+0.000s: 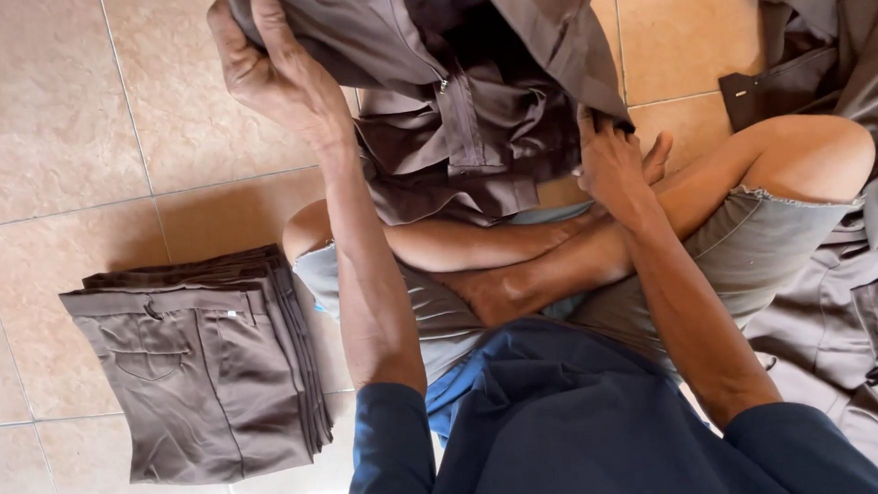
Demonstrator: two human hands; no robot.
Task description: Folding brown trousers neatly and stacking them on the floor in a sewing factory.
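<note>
While the person sits cross-legged on the beige tiled floor (pixel 52 117), a pair of brown woven-cloth trousers with a zip fly (pixel 451 86) hangs in the air above the knees, held up at both sides. The left hand (pixel 275 70) is up high, fingers (pixel 267 20) wrapped tight over a bunched fold near the waistband; the right hand (pixel 610 163) sits lower, its fingers closed on the cloth's edge, though the fingertips are buried in the fabric.

This looks like soft, limp stuff: it sags and creases between the two grips, the fly panel flopping open. Light enough for one hand, I'd judge, but floppy, so it wants two spread holds to stay flat. The waistband and seams are the firmest places to pinch; the loose legs would just slide and bunch.

Off to the person's left lies a neat stack of folded brown trousers (pixel 205 375), pocket side up. On the right, a loose heap of unfolded brown garments (pixel 862 295) spills along the floor beside the bare leg.
</note>
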